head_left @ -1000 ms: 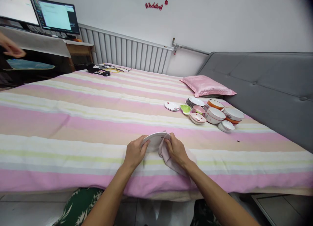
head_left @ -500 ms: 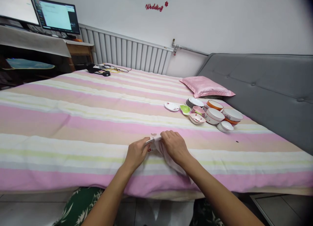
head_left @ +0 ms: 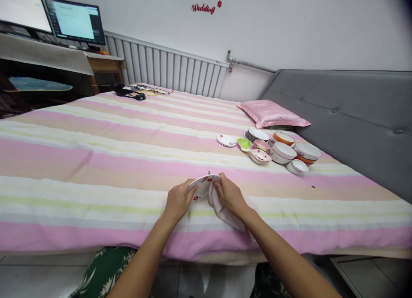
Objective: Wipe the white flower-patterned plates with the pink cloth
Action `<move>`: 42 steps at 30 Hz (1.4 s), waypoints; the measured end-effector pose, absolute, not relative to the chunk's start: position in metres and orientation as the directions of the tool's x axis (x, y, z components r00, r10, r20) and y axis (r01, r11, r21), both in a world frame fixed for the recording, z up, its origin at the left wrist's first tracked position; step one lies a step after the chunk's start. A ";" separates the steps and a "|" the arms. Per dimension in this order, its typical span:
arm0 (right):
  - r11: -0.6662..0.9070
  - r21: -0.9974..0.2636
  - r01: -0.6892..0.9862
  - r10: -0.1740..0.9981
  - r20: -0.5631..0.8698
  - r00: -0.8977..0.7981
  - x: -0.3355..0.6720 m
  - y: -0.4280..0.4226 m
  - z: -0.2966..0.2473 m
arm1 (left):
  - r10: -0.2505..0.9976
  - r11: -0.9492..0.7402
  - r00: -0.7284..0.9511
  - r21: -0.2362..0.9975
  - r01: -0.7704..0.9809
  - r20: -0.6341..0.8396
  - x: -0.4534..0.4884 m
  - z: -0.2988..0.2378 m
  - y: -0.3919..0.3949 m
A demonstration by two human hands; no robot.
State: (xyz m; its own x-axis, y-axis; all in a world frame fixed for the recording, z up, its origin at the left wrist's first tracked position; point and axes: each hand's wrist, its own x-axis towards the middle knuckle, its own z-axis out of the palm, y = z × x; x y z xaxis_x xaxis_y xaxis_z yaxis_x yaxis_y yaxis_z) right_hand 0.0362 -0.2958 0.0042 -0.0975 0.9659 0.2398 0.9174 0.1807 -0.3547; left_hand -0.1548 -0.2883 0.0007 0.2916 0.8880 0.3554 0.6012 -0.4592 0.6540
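Observation:
A white plate (head_left: 202, 187) with red flower prints is held up on edge above the near side of the bed. My left hand (head_left: 179, 201) grips its left rim, thumb on the near face and fingers behind. At the right rim my right hand (head_left: 232, 196) is closed on a pale cloth (head_left: 222, 210), pressing it against the plate. The cloth hangs down from that hand onto the striped sheet (head_left: 106, 165). The fingers behind the plate are partly hidden.
Farther right on the bed are flat plates (head_left: 226, 140), a green leaf-shaped dish (head_left: 243, 144), a pink dish (head_left: 260, 156), stacked plates (head_left: 257, 135) and several bowls (head_left: 282, 152). Behind them lie a pink pillow (head_left: 273, 113) and a grey headboard (head_left: 341, 100). Cables (head_left: 154, 91) lie at the far left.
The plate has tilted so its flowered face shows more. My right hand has turned at the right rim with the cloth, its thumb now visible. My left hand keeps its hold.

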 end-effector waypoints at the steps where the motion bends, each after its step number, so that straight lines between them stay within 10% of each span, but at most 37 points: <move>1: 0.176 -0.384 0.907 0.968 0.232 -0.090 0.037 -0.296 0.001 | 0.889 -0.458 0.291 0.656 0.599 0.355 -0.155 0.000 -0.288; 26: 0.128 -0.623 0.771 0.985 0.173 -0.024 0.036 -0.292 -0.031 | 0.903 -0.427 0.251 0.674 0.603 0.348 -0.154 -0.002 -0.286; 42: 0.343 -0.213 0.915 0.887 0.395 -0.240 0.032 -0.300 0.039 | 0.886 -0.463 0.241 0.756 0.462 0.395 -0.155 0.003 -0.289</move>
State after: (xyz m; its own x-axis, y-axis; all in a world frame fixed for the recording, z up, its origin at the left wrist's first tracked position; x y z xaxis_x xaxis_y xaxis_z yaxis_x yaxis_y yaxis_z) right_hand 0.0317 -0.2998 0.0389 -0.2401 0.8870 0.3945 0.9150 0.3426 -0.2132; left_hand -0.1549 -0.2893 0.0026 0.2409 0.8863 0.3954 0.4624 -0.4630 0.7562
